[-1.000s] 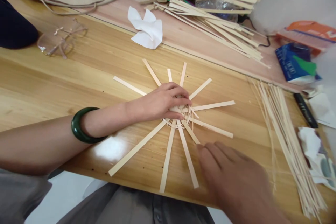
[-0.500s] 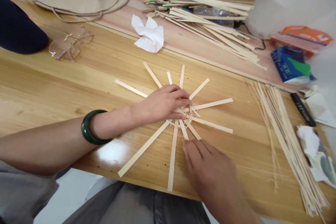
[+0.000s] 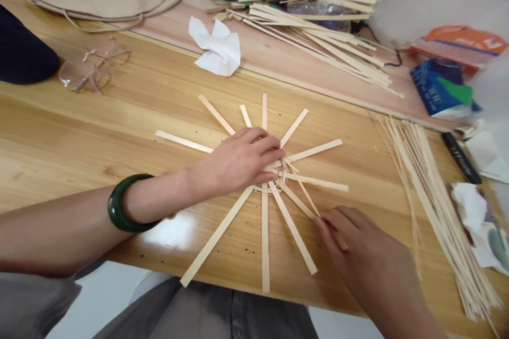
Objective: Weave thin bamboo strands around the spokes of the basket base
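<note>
- Left hand [image 3: 234, 161], grip spread flat, pins the woven hub [image 3: 279, 175] on the desk [image 3: 79, 132]
- Right hand [image 3: 366, 254] has its grip pinched on the thin strip [image 3: 308, 198] just beside the hub
- A hard tug may snap it or skew the spokes [image 3: 264, 243]

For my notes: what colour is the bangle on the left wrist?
Dark green bangle, head view.

Pale bamboo strips [image 3: 264, 238] fan out flat like a star on the table [image 3: 119, 132], bound at the centre by a woven ring [image 3: 280, 172]; a thin weaver strip [image 3: 304, 190] trails near-right.
</note>
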